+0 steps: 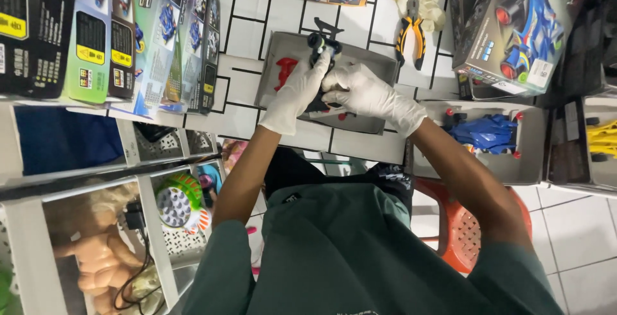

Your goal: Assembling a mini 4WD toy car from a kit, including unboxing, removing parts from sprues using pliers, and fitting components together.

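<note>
A small black toy car chassis [323, 45] is held over the grey cardboard tray [376, 64], near its far edge. The left hand [302, 90] is clenched around its front end, while the right hand [366, 93] appears closed on its rear, though the fingers hide the contact. Small parts could be dropped among the red pieces [285, 71] if the gloved grip slips. Both wrists are bent inward, forearms converging.
</note>
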